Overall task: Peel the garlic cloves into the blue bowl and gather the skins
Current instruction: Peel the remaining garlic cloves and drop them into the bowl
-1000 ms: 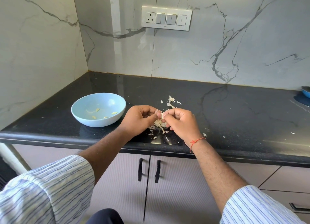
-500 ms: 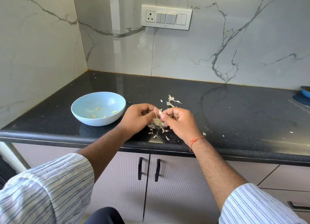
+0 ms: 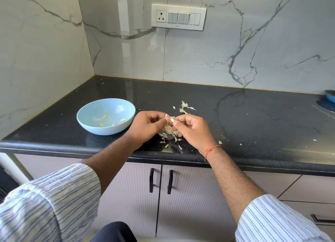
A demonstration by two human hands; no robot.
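A garlic clove [image 3: 171,120] is shown pinched between the fingertips of both hands, held just above the dark countertop [image 3: 253,118]. The left hand [image 3: 148,125] has its thumb and forefinger curled onto the clove from one side; the right hand [image 3: 192,131] has its curled fingers closed on the clove from the other, so that the two grips meet at the clove. Whether the clove is already fully stripped cannot be told, as much of it is hidden by the fingertips.

Directly beneath the grip, a loose heap of skins [image 3: 171,132] is seen lying on the countertop, with smaller flakes scattered toward the counter's near edge. A second, smaller cluster of skin scraps [image 3: 184,106] lies just beyond the grip, on the wall side.

The blue bowl [image 3: 87,122] stands to the left of the grip, just beside the left hand; a few peeled cloves [image 3: 104,117] are visible on its inner floor.

A red thread [image 3: 211,149] is worn round the right wrist, and striped sleeves [image 3: 50,203] are rolled back on both forearms. Below the grip, cabinet doors with two black handles [image 3: 152,180] are visible. On the marble wall behind, a switch panel [image 3: 178,17] is mounted. At the far right edge, part of a blue dish [image 3: 330,96] is seen.
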